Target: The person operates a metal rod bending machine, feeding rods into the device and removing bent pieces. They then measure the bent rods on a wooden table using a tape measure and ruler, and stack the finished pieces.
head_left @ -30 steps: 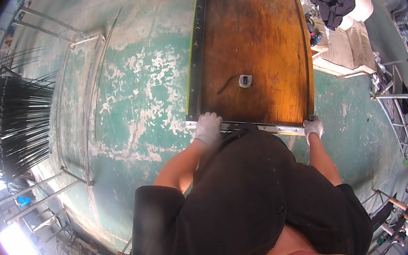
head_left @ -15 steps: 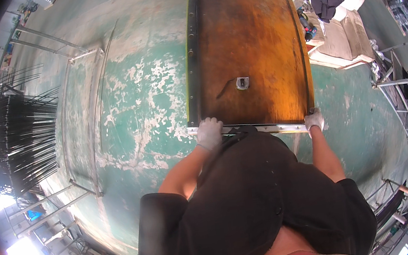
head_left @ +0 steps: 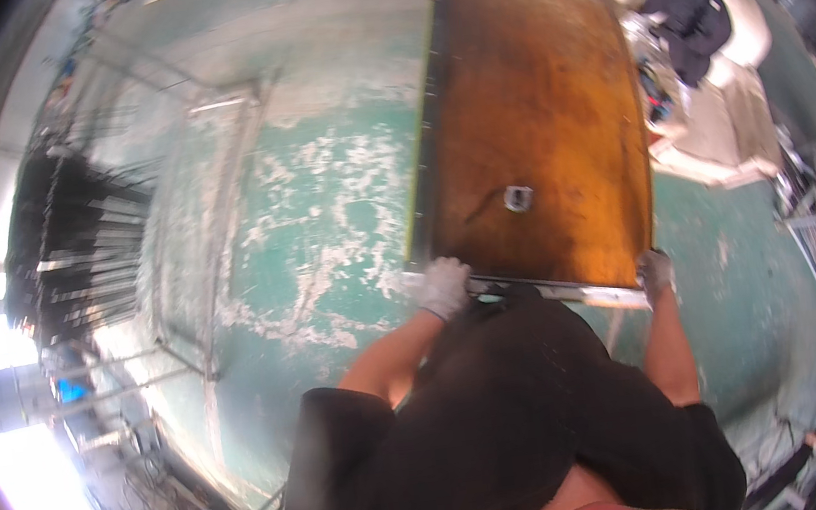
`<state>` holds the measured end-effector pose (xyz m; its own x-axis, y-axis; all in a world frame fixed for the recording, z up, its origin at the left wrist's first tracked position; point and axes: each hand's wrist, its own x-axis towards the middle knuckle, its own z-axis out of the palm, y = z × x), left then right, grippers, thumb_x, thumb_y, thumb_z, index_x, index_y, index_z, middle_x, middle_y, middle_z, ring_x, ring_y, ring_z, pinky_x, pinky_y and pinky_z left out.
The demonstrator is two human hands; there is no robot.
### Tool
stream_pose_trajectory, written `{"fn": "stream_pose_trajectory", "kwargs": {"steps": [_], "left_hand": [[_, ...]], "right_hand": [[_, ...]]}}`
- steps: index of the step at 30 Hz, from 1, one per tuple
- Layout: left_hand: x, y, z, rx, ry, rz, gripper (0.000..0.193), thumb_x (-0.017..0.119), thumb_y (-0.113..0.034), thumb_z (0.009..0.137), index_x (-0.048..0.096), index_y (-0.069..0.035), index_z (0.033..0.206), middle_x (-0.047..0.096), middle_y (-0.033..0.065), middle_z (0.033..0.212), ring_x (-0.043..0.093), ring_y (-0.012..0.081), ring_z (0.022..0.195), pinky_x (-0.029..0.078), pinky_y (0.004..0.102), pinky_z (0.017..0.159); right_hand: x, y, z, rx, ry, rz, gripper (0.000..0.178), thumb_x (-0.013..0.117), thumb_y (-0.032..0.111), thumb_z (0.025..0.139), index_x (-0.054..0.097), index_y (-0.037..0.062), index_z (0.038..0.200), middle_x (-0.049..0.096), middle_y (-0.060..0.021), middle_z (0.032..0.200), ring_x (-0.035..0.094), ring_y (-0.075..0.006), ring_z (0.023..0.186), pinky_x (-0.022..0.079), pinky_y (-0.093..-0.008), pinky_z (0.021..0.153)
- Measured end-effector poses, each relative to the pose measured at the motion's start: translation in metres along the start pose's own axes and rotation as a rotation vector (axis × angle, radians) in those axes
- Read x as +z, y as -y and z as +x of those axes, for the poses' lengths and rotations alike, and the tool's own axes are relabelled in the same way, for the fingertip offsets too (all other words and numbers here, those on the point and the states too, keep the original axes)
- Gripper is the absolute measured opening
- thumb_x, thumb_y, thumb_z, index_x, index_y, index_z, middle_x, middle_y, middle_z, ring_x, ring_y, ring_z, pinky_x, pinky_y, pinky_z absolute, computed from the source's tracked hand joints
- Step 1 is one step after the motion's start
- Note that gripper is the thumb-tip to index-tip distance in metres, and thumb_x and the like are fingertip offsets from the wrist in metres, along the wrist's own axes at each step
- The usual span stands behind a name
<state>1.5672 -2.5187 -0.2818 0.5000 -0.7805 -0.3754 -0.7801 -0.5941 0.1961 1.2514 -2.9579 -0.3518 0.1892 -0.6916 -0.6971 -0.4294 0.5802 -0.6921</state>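
A long table with a worn, orange-brown top point(head_left: 540, 89) stretches away in front of me. A pale metal strip point(head_left: 558, 291) runs along its near edge, against my dark clothing. My left hand point(head_left: 445, 288), in a whitish glove, is closed over the strip near its left end. At the right near corner my right hand point(head_left: 656, 273), also gloved, grips the strip's other end; its fingertips are partly hidden and blurred. On the tabletop, beyond both hands, lies a tape measure point(head_left: 518, 199) with a thin dark strap beside it. A dark rail point(head_left: 432, 136) lines the table's left side.
Right of the table stands a beige sofa point(head_left: 716, 134) with a dark garment point(head_left: 699, 25) on it. Many thin black rods point(head_left: 75, 248) are stacked at the left by a metal frame point(head_left: 215, 237). The green floor point(head_left: 321, 194) has peeling paint.
The view has shifted, so the table sits lower and further right and its far end now shows. Both hands stay at the near corners, and the tape measure keeps its place on the tabletop.
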Motion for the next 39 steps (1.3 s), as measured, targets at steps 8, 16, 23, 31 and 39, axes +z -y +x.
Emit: {"fn": "stream_pose_trajectory", "kwargs": {"steps": [8, 16, 23, 31, 39], "left_hand": [[-0.01, 0.002, -0.003, -0.281, -0.121, -0.516, 0.034, 0.076, -0.028, 0.083, 0.077, -0.008, 0.111, 0.074, 0.0167, 0.114, 0.068, 0.0406, 0.113, 0.056, 0.0495, 0.101], [-0.158, -0.037, -0.006, -0.25, -0.382, -1.686, 0.04, 0.077, -0.026, 0.102, 0.068, 0.003, 0.128, 0.071, 0.0058, 0.103, 0.07, 0.0181, 0.095, 0.06, 0.038, 0.09], [-0.326, -0.06, -0.11, 0.298, -0.617, -2.025, 0.061, 0.075, -0.053, 0.102, 0.064, 0.0, 0.131, 0.071, 0.0129, 0.116, 0.071, 0.0307, 0.105, 0.059, 0.0497, 0.096], [-0.378, -0.062, -0.313, 0.256, -1.198, -1.616, 0.034, 0.072, -0.029, 0.107, 0.069, 0.005, 0.111, 0.077, 0.0185, 0.094, 0.075, 0.0296, 0.068, 0.063, 0.0413, 0.066], [-0.278, -0.026, -0.554, -0.433, -1.684, -0.368, 0.015, 0.058, -0.009, 0.108, 0.066, 0.001, 0.117, 0.071, 0.0129, 0.104, 0.071, 0.019, 0.079, 0.059, 0.0308, 0.071]], "right_hand": [[0.037, 0.126, -0.167, -0.219, 0.428, 0.409, 0.018, 0.057, 0.032, 0.113, 0.062, 0.0149, 0.11, 0.031, 0.0093, 0.061, 0.03, -0.0061, 0.045, 0.024, -0.0278, 0.04], [0.112, 0.197, -0.336, -0.257, 1.018, 0.491, 0.03, 0.048, 0.038, 0.12, 0.057, 0.01, 0.113, 0.028, 0.0079, 0.061, 0.026, -0.0049, 0.044, 0.022, -0.0271, 0.04], [0.17, 0.149, -0.431, -0.355, 1.362, 0.321, 0.019, 0.051, 0.025, 0.119, 0.057, 0.0073, 0.115, 0.042, 0.0048, 0.068, 0.037, -0.006, 0.049, 0.029, -0.0272, 0.044], [0.225, 0.027, -0.477, -0.889, 1.577, -0.168, 0.007, 0.056, 0.007, 0.111, 0.058, 0.0006, 0.11, 0.058, -0.0008, 0.083, 0.052, -0.0088, 0.069, 0.045, -0.0276, 0.062], [0.318, -0.189, -0.473, -1.308, 1.726, -0.878, 0.013, 0.065, 0.019, 0.108, 0.067, 0.007, 0.109, 0.068, -0.0077, 0.081, 0.068, -0.0234, 0.071, 0.053, -0.038, 0.067]]}}
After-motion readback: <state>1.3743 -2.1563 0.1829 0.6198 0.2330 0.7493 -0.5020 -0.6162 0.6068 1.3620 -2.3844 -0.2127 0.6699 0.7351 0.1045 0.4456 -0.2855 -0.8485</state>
